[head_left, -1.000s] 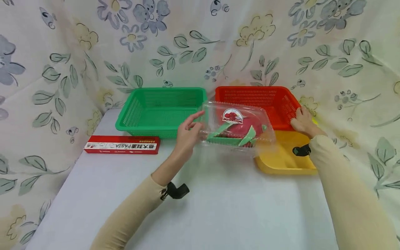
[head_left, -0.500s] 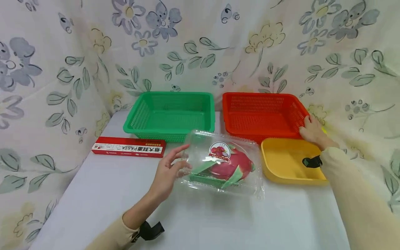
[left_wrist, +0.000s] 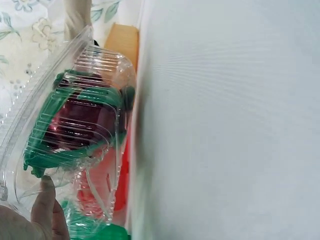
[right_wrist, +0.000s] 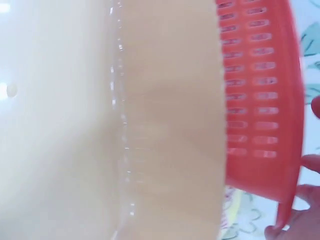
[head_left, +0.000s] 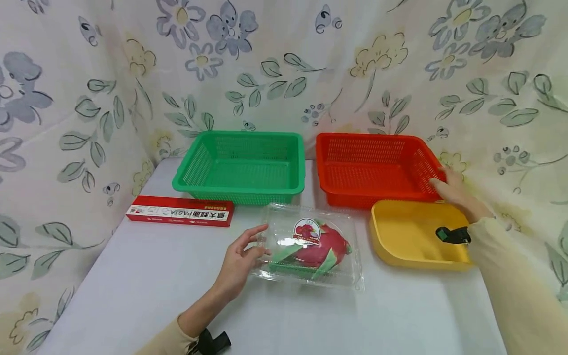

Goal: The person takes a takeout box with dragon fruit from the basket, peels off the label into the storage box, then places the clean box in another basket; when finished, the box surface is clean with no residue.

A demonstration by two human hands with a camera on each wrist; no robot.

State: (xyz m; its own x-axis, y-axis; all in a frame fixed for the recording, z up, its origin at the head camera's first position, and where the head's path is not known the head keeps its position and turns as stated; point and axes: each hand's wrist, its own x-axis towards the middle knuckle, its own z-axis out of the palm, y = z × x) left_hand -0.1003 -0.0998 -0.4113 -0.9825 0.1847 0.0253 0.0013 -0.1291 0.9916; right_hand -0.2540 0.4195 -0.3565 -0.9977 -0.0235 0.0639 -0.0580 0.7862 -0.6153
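A clear plastic clamshell box (head_left: pixel 284 234) with a round printed label is slightly tilted over the middle of the table. Inside is a pink dragon fruit (head_left: pixel 326 246) with green scales. My left hand (head_left: pixel 237 264) holds the box by its left edge; in the left wrist view its fingertips (left_wrist: pixel 47 187) are at the box's end. Far to the right, my right hand (head_left: pixel 459 195) holds the right rim of a red slotted basket (head_left: pixel 326 170). In the right wrist view, fingers (right_wrist: pixel 305 215) lie on both sides of that rim.
A green basket (head_left: pixel 239 192) stands at the back left. In front of it lies a red pasta box (head_left: pixel 179 211). A yellow tray (head_left: pixel 417 236) sits before the red basket, under my right forearm. Floral cloth (head_left: pixel 284 64) hangs behind the white table (head_left: pixel 284 325).
My left hand has brought the dragon fruit box away from the red basket, down and towards me. My right hand has stayed at the red basket's rim.
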